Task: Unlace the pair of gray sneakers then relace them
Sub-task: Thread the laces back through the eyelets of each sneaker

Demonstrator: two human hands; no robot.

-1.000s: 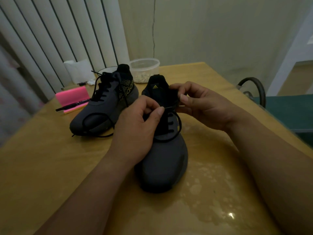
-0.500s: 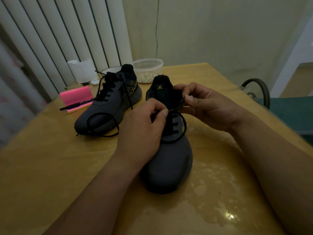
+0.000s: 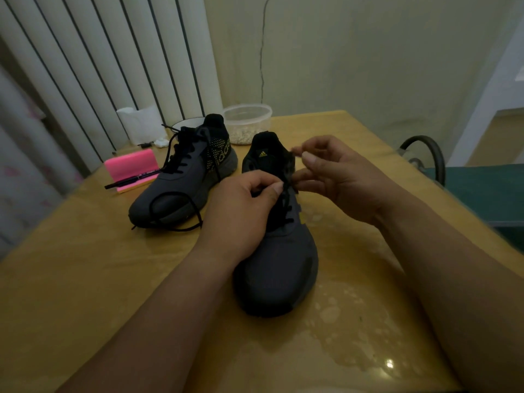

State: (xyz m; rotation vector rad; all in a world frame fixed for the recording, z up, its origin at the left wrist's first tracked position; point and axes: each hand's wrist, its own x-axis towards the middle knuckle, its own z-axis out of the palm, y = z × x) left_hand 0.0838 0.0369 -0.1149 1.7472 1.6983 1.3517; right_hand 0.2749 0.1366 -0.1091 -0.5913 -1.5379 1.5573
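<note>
Near the far-left corner of the worktop (image 3: 85, 279) the second gray sneaker (image 3: 181, 191) is lying laced. At centre, the left hand (image 3: 243, 211) is pinching the black lace (image 3: 286, 199) on the near gray sneaker (image 3: 280, 268); the right hand (image 3: 340, 180), its grip blurred, is seemingly pinching the lace's end. Probably relacing: threading an upper eyelet is coming next.

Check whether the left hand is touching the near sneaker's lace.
Touching. The head view shows the left hand pinching the black lace between thumb and forefinger, just above the eyelets of the near sneaker.

Right hand (image 3: 343, 180) has lifted up off the near sneaker (image 3: 278, 265), its fingers blurred
</note>
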